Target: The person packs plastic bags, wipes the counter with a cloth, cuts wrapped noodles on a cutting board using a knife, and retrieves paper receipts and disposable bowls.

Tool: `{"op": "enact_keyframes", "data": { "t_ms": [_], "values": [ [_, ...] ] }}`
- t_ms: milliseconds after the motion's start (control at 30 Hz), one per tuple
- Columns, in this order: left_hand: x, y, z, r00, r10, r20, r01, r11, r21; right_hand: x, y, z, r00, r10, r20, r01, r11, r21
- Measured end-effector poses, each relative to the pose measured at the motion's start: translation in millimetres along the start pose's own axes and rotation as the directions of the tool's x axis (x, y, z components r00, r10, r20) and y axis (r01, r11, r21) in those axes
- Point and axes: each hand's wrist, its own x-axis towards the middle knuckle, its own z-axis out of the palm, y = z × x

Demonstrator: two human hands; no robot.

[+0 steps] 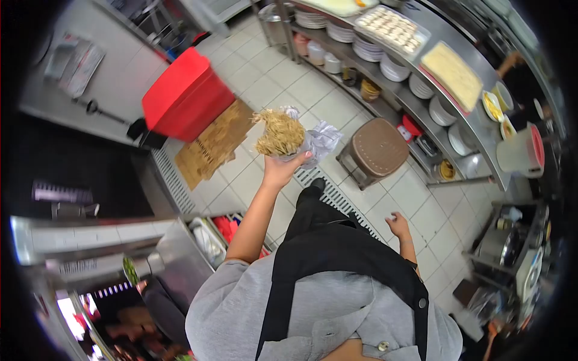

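Gripping a plastic bag (324, 137) of tan strands (282, 133) in the left hand (282, 171) above the tiled floor (262, 90), with nothing in the loosely open right hand (398, 225). Probably light, soft, prone to shedding; best cupped low, around the wrapped base.

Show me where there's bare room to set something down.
The brown stool has a bare seat; floor tiles lie open between the red bin and steel counter. Crowded: the counter, with dough balls and a container, and below, stacked plates.
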Motion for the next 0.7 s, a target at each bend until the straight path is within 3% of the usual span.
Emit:
{"op": "enact_keyframes", "data": {
  "t_ms": [133,200,233,267,300,333,367,400,500,533,567,633,667,700],
  "values": [
    [65,-22,24,0.987,0.010,0.162,-0.001,0.998,-0.058,-48,66,19,0.948,0.313,-0.061,-0.311,0.950,0.033],
    [97,-37,25,0.966,-0.038,0.257,-0.018,0.977,0.212,-70,73,37,0.891,0.437,-0.122,-0.429,0.899,0.091],
    [111,-37,30,0.952,-0.074,0.296,0.015,0.980,0.198,-84,79,53,0.845,0.513,-0.152,-0.500,0.858,0.122],
    [129,-39,32,0.891,-0.280,0.357,0.219,0.955,0.200,-85,100,88,0.803,0.583,-0.126,-0.530,0.794,0.298],
    [145,-55,32,0.855,-0.346,0.387,0.292,0.937,0.191,-98,76,97,0.780,0.580,-0.236,-0.512,0.808,0.292],
    [163,-73,32,0.848,-0.282,0.450,0.284,0.957,0.065,-99,80,125,0.782,0.599,-0.172,-0.520,0.780,0.349],
    [179,-91,37,0.837,-0.232,0.495,0.300,0.952,-0.062,-108,53,122,0.724,0.689,0.044,-0.630,0.634,0.448],
    [191,-91,44,0.785,-0.218,0.580,0.341,0.934,-0.109,-121,29,124,0.734,0.678,0.036,-0.566,0.581,0.585],
    [223,-117,74,0.598,-0.227,0.769,0.475,0.873,-0.112,-142,-13,145,0.599,0.791,0.126,-0.650,0.388,0.654],
    [226,-122,87,0.521,-0.238,0.820,0.519,0.850,-0.084,-152,-26,158,0.539,0.841,0.052,-0.615,0.350,0.706],
    [232,-135,101,0.474,-0.220,0.852,0.532,0.843,-0.078,-161,-32,168,0.554,0.825,0.111,-0.648,0.344,0.679],
    [230,-162,126,0.208,-0.359,0.910,0.620,0.768,0.161,-181,-51,195,0.483,0.854,0.194,-0.636,0.190,0.748],
    [223,-172,142,0.187,-0.351,0.918,0.620,0.767,0.167,-188,-55,217,0.441,0.868,0.230,-0.636,0.122,0.762],
    [211,-183,156,0.131,-0.353,0.926,0.657,0.730,0.186,-196,-58,229,0.421,0.822,0.383,-0.689,0.015,0.725]
  ]
}}
